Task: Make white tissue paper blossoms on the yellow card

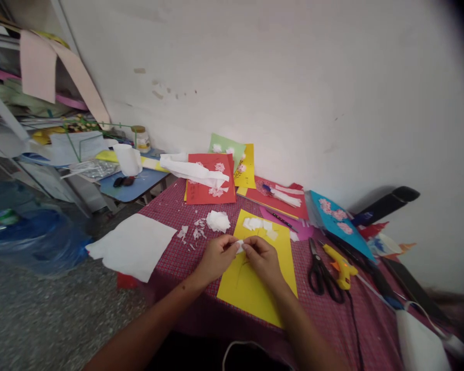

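Observation:
Between the fingertips of my left hand (218, 255) and my right hand (261, 255) is a small piece of white paper (239, 246), pinched from both sides. Both hands are closed on it, just above a yellow sheet (255, 301) that has thin drawn lines. Cut white paper squares (257, 223) lie at the top of that sheet. Left of it sits a pile of round white paper pieces (218, 221), with torn white scraps (198, 231) beside it.
A large white sheet (135, 246) hangs over the table's left edge. On the right are black scissors (321, 273), a yellow glue gun (342, 267) and a blue card with pink flowers (342, 221). Red cards (201, 193) lie at the back against the wall.

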The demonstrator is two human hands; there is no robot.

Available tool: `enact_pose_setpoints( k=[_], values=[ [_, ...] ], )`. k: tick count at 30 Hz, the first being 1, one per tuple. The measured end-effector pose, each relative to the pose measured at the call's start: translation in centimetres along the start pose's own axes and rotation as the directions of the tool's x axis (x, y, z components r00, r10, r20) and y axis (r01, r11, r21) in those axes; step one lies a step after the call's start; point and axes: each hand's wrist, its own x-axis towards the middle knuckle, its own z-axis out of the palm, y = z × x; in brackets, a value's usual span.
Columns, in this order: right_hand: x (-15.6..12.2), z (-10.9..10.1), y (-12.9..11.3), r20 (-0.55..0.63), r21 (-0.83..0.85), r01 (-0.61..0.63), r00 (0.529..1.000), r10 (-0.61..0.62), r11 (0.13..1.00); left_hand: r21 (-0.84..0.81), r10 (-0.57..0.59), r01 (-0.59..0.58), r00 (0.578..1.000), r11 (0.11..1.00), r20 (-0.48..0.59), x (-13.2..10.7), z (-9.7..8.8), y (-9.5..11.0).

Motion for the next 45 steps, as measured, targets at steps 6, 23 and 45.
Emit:
enact_pose_setpoints(
  k=[6, 23, 45],
  values=[
    [0.0, -0.2, -0.4, -0.016, -0.005, 0.029, 0.999, -0.029, 1.000, 0.016, 0.001, -0.001, 1.000, 1.000, -0.003, 0.0, -0.1, 0.6],
    [-0.2, -0.4, -0.5, 0.047, -0.027, 0.027, 0.999, -0.026, 0.999, -0.009, -0.018, 0.018, 1.000, 1.000, 0.003, 0.0, -0.1, 0.2],
    [-0.2, -0.2, -0.2, 0.007, -0.060, 0.072, 0.997, -0.072, 0.996, 0.006, -0.007, 0.007, 1.000, 1.000, 0.018, 0.0, 0.0, -0.1]
  ],
)
